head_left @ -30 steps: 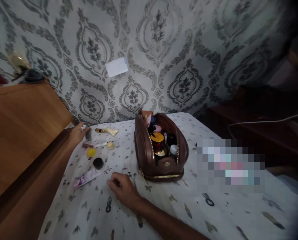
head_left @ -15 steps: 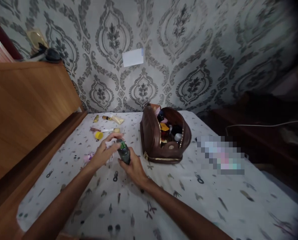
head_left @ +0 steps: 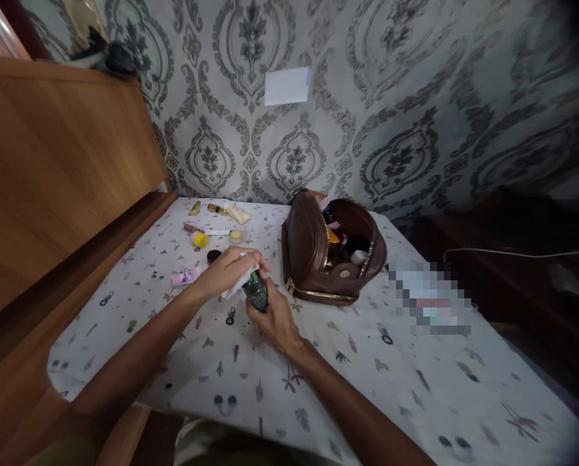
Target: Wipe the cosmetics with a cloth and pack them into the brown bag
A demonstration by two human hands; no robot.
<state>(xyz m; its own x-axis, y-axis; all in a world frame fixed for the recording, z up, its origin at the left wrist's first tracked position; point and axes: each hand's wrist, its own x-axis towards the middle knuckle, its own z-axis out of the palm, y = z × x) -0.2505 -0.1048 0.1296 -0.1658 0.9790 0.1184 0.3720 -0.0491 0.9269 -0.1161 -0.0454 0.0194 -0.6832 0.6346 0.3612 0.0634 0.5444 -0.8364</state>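
Note:
A dark green bottle (head_left: 256,292) is held tilted above the table, with my right hand (head_left: 278,317) wrapped around its lower part. My left hand (head_left: 231,270) grips a white cloth or tissue (head_left: 237,286) and presses it over the bottle's top. The fingers partly cover the cloth, and the bottle's label cannot be made out. Just behind my left hand lies a round black lid or jar (head_left: 214,256). A pink and purple tube (head_left: 185,277) lies to the left of that hand.
An unzipped brown toiletry bag (head_left: 328,259) with several containers inside stands right of my hands. Toward the back left lie a yellow cap (head_left: 200,240), a small round jar (head_left: 235,236) and a cream-coloured tube (head_left: 239,214). A wooden cabinet (head_left: 66,168) borders the left; a patterned wall stands behind.
My left hand has moved onto the bottle's top with the white cloth, where before it was beside it. The whole view has shifted, and the black round lid now shows.

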